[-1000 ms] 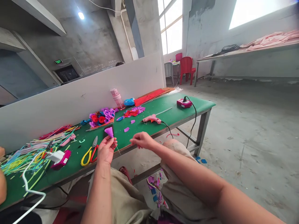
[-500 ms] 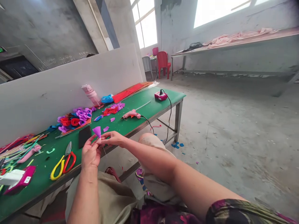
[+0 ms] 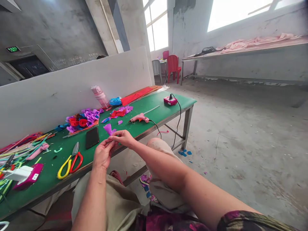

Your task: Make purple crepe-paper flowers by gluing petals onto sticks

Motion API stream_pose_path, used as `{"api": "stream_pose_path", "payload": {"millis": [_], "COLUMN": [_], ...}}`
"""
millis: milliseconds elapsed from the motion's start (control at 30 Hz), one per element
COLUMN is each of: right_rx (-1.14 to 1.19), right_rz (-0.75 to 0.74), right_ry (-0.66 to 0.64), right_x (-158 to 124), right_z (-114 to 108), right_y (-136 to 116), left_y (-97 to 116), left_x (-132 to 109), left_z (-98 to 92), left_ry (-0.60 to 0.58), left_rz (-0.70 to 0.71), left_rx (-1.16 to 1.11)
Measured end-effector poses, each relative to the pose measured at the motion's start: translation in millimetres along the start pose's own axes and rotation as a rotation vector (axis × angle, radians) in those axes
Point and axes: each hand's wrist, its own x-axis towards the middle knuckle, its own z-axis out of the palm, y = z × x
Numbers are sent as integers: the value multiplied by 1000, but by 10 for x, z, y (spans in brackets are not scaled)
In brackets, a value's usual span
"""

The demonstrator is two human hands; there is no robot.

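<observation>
Over the near edge of the table, a purple paper flower point(image 3: 108, 129) stands upright between my hands. My left hand point(image 3: 103, 154) pinches its base from below. The fingertips of my right hand point(image 3: 124, 138) are closed on the same base, touching the left fingers. The lower end of the flower is hidden by my fingers. Just beyond the left hand lies a black phone point(image 3: 92, 138). Scissors point(image 3: 76, 161) with one red and one yellow handle rest to its left. Past my right hand lies a pink glue gun point(image 3: 140, 118) with a stick in its back.
The green table point(image 3: 154, 117) holds finished paper flowers point(image 3: 83, 122), loose petals point(image 3: 120, 112), a pink bottle point(image 3: 100, 97), red paper point(image 3: 137, 95) and a bundle of coloured stems point(image 3: 18, 152). A black cord point(image 3: 180, 120) hangs from a power socket point(image 3: 170, 100) over the edge.
The view has shifted, so everything appears further right. My right fingers have moved up against the flower's base, and a purple petal now flares out to its right.
</observation>
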Motion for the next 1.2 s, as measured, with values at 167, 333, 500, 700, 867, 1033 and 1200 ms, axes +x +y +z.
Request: {"api": "stream_pose_path", "payload": {"millis": [167,333,500,700,867,1033,1200], "right_rx": [-421,-847,-1345,-1641,-1797,-1633,-758], "right_rz": [-41,81,98,180,83,-69,-158], "right_ry": [36,-202,-607,-501,-118,154,37], "right_x": [-288,-729,-1190,-1317,-753,-351,-196], "right_z": [-351,-1040,-1089,-781,-948,-866,-330], "right_y": [-428,-1054,-1198,-918,-1038,-1080,-676], "left_y": [65,107,152,192,210,210,155], "left_x": [-26,-44,-71,-101,-132,-113,-79], "left_z": [-21,-82,-118,-168,-215,-239,-215], "left_ry": [32,25,11,16,13,36,10], "left_rz": [11,47,58,94,106,74,60], "left_rx": [36,26,-20,-63,-67,-109,-124]}}
